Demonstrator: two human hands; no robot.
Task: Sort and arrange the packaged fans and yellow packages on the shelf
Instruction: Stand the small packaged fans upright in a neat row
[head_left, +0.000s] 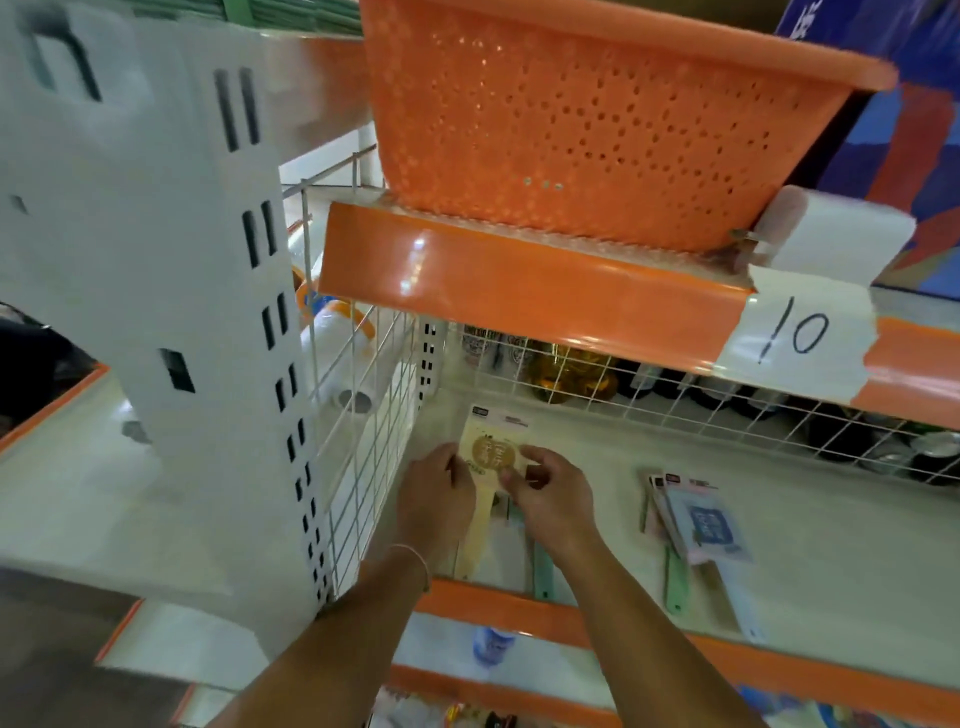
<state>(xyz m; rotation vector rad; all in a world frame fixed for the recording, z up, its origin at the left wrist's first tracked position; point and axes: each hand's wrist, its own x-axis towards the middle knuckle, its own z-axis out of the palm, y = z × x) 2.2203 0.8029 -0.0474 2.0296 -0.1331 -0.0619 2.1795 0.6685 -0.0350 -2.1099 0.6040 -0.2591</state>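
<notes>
One yellow package lies at the shelf's left end, pinched by both the left hand and right hand; perhaps four packaged fans overlap well right.

The yellow fan lies flat in its clear pack at the far left of the shelf, close to the wire side panel, its card header pointing to the back and its pale handle towards me. A round gold label sits on its face. I hold it with both hands: my left hand grips its left edge, my right hand pinches its right side. A green handle shows just beneath it. Well apart to the right lies a fanned stack of packaged fans, blue on top, green and pale handles pointing at me.
</notes>
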